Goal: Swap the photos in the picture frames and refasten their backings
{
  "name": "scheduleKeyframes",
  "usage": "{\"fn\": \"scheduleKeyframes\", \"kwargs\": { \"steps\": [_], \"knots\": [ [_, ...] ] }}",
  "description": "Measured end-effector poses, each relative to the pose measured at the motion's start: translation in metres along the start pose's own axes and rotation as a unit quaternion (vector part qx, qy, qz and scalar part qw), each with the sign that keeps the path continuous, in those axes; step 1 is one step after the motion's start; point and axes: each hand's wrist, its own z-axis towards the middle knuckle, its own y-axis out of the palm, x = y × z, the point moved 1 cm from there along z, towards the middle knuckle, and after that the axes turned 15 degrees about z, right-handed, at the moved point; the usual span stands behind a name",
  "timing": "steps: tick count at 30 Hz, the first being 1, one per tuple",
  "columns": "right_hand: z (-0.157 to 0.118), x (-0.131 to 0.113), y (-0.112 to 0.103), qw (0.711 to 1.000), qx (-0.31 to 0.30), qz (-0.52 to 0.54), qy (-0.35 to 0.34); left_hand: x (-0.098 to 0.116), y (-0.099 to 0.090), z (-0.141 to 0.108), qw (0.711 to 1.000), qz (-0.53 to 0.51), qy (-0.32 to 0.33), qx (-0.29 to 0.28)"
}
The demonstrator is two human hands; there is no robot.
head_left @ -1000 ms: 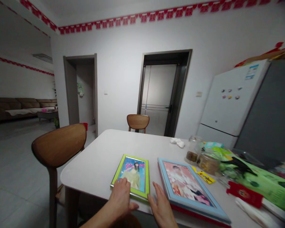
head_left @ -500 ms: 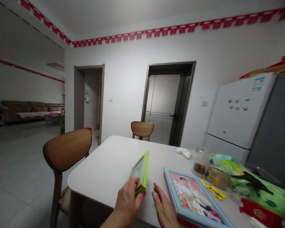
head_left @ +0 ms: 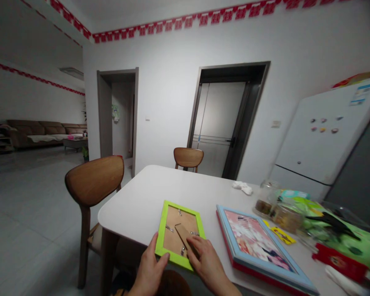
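A lime-green photo frame [head_left: 163,230] lies back side up over the table's near edge, its brown backing board [head_left: 172,218] held by several small metal clips. My left hand [head_left: 149,265] grips the frame's lower left corner, thumb on the near border and fingers along the left side. At the lower right, my right hand [head_left: 208,259] holds the frame, its fingers resting on the brown stand flap [head_left: 183,238] and its thumb at the near edge. The frame's picture side faces down, out of sight. To the right, a larger light-blue photo frame [head_left: 226,238] lies picture up.
On the white table [head_left: 135,201] stand glass jars [head_left: 264,203] at the right, by a crumpled white tissue [head_left: 243,187], a yellow packet [head_left: 283,235] and a red packet [head_left: 341,261]. Wooden chairs [head_left: 95,181] stand left and beyond. A fridge [head_left: 320,144] stands back right.
The green frame has turned from steeply tilted to lying back side up. My right hand, apart from it before, has come onto its right side. The view has tilted slightly down.
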Motion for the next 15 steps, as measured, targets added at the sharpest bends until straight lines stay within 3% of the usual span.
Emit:
{"fn": "scheduleKeyframes", "kwargs": {
  "steps": [8,15],
  "knots": [
    [0.000,0.001,-0.002,0.999,-0.032,-0.012,0.018,-0.006,0.002,-0.005,0.985,0.167,0.037,-0.022],
    [-0.003,0.000,-0.005,0.997,-0.057,-0.045,0.025,0.006,-0.003,-0.007,0.960,0.265,0.054,-0.073]
  ]
}}
